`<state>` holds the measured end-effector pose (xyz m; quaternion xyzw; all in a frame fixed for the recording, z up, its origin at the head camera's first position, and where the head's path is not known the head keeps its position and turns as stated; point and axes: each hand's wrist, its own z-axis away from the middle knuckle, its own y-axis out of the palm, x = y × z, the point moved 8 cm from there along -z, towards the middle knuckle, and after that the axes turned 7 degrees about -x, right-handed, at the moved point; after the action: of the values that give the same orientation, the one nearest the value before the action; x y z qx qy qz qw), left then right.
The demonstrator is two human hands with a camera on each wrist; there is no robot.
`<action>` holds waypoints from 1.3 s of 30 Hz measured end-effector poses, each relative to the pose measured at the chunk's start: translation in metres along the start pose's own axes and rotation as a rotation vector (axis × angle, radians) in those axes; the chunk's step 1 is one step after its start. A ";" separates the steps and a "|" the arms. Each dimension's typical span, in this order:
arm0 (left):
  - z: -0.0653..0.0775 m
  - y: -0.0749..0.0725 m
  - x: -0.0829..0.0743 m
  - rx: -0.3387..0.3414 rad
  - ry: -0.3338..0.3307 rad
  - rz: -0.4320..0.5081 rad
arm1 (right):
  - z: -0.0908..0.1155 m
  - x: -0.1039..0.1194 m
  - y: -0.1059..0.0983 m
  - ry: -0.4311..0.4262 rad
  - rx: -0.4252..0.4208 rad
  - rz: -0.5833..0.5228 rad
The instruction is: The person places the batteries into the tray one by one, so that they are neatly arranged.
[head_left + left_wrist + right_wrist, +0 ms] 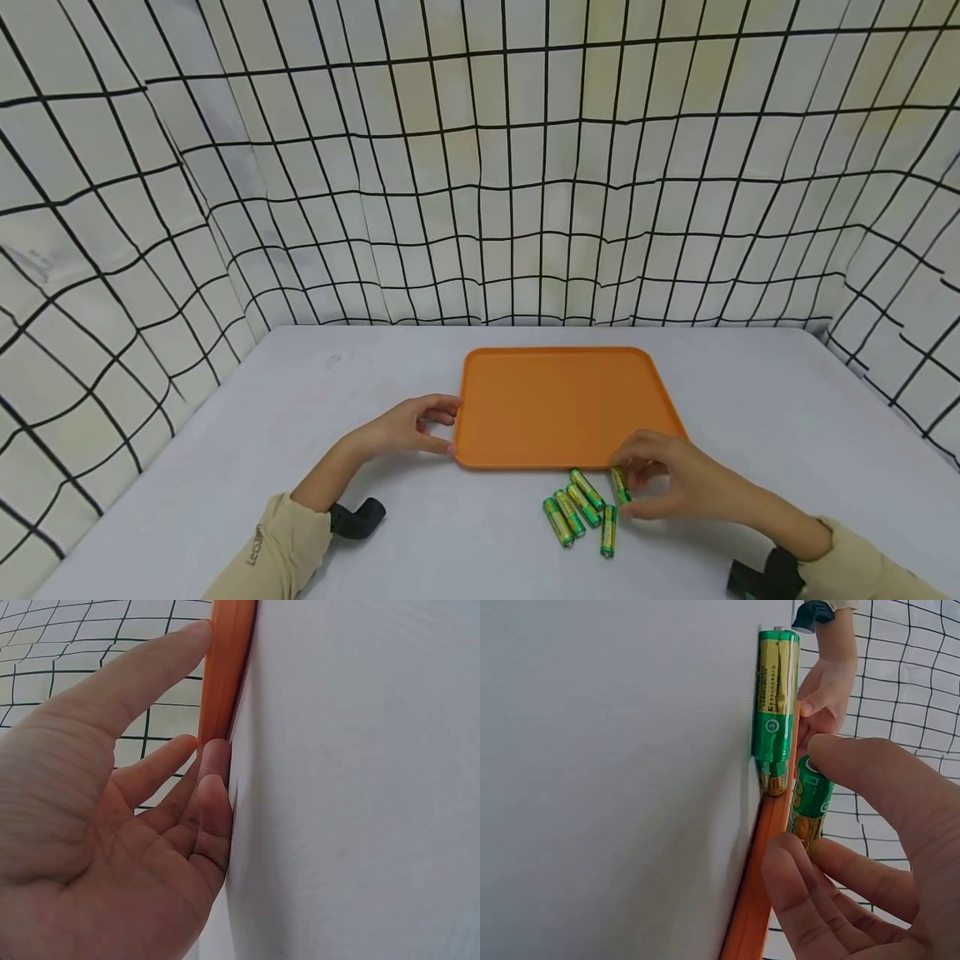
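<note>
An orange tray (562, 408) lies flat in front of me. At its left edge my left hand (401, 427) rests with thumb and fingertips against the rim; in the left wrist view the palm holds nothing. By the tray's near right edge, my right hand (678, 479) pinches a green and gold battery (810, 799) between thumb and fingers. Several matching batteries (582, 504) lie loose on the table just left of that hand, below the tray's near edge. One battery (776, 697) stands out large in the right wrist view, partly covering another behind it.
A white-covered table (360, 367) spreads around the tray. White walls with a black grid (525, 208) close off the back and both sides. Black wrist devices (358, 518) sit at both beige sleeves.
</note>
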<state>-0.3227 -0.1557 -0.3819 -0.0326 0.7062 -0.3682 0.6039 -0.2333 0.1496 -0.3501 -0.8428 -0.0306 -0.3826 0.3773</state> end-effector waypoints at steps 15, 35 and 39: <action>0.002 0.001 -0.001 0.005 0.003 -0.013 | -0.019 0.008 0.004 -0.035 -0.053 -0.026; 0.002 0.000 -0.003 0.003 -0.004 -0.024 | -0.060 0.013 0.011 -0.040 -0.065 -0.006; 0.002 0.000 -0.001 0.002 -0.008 -0.025 | -0.066 0.010 0.011 -0.017 -0.065 0.001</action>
<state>-0.3211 -0.1560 -0.3805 -0.0423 0.7027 -0.3763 0.6023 -0.2632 0.0959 -0.3220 -0.8578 -0.0210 -0.3760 0.3497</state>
